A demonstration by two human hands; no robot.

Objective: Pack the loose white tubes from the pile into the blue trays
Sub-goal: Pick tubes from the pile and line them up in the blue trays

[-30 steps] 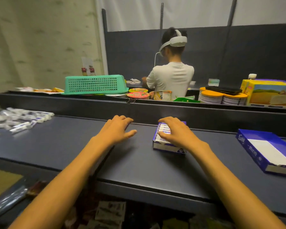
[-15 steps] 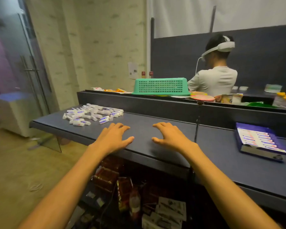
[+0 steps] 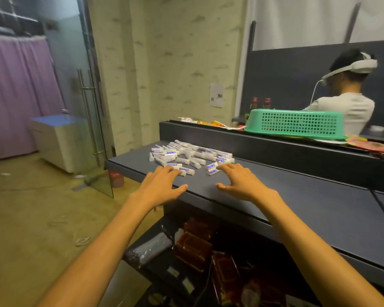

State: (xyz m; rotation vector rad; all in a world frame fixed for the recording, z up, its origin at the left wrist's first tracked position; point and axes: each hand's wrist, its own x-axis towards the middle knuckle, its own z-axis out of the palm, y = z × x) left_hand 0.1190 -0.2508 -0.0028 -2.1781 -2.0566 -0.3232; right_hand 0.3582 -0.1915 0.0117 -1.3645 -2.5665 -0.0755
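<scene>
A pile of loose white tubes (image 3: 191, 154) with blue labels lies on the left end of the dark counter (image 3: 308, 202). My left hand (image 3: 162, 187) hovers palm down at the pile's near edge, fingers spread, its fingertips over the nearest tubes. My right hand (image 3: 239, 182) is beside it, fingers apart, fingertips touching a tube at the pile's right edge. Neither hand holds anything. No blue tray is in view.
A raised dark ledge (image 3: 253, 140) runs behind the counter, bearing an upturned green basket (image 3: 295, 124). A person (image 3: 346, 100) in a white shirt and headset stands beyond it. A glass door (image 3: 84, 96) and a white cabinet (image 3: 56, 140) are at left. Packages sit on the shelf under the counter.
My view has swung left, away from the blue trays. Both hands left the filled tray and moved left along the counter to the tube pile.
</scene>
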